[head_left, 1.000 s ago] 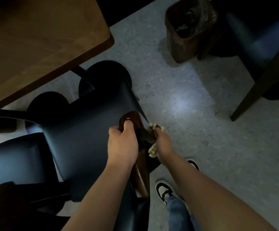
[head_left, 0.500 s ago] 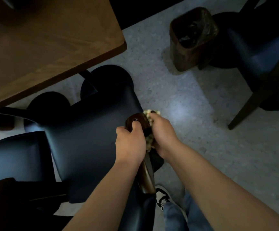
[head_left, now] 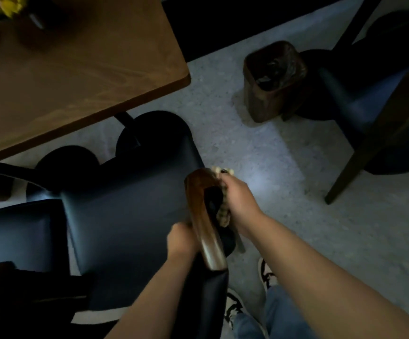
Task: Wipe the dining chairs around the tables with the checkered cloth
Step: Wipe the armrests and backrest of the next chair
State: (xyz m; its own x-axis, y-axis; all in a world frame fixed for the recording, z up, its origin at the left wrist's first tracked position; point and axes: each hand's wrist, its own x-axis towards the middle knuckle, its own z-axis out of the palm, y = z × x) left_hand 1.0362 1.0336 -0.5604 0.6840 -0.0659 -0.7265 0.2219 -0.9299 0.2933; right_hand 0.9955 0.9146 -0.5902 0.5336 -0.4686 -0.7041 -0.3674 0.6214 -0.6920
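Observation:
A dining chair with a dark blue seat (head_left: 125, 216) and a glossy brown wooden armrest (head_left: 202, 216) stands below me, pushed toward the wooden table (head_left: 81, 62). My right hand (head_left: 241, 204) grips the bunched checkered cloth (head_left: 223, 209) and presses it against the right side of the armrest, near its front end. My left hand (head_left: 182, 241) grips the armrest lower down, on its left side. The cloth is mostly hidden behind my fingers and the wood.
A second dark blue chair (head_left: 15, 233) stands at the left, a third chair (head_left: 379, 106) at the far right with an angled leg. A brown waste bin (head_left: 272, 81) sits on the grey speckled floor. My shoes (head_left: 267, 272) are beside the chair.
My left hand slid back down the armrest from its front end toward me. My right hand with the cloth stays near the front end. The view shifted down and left.

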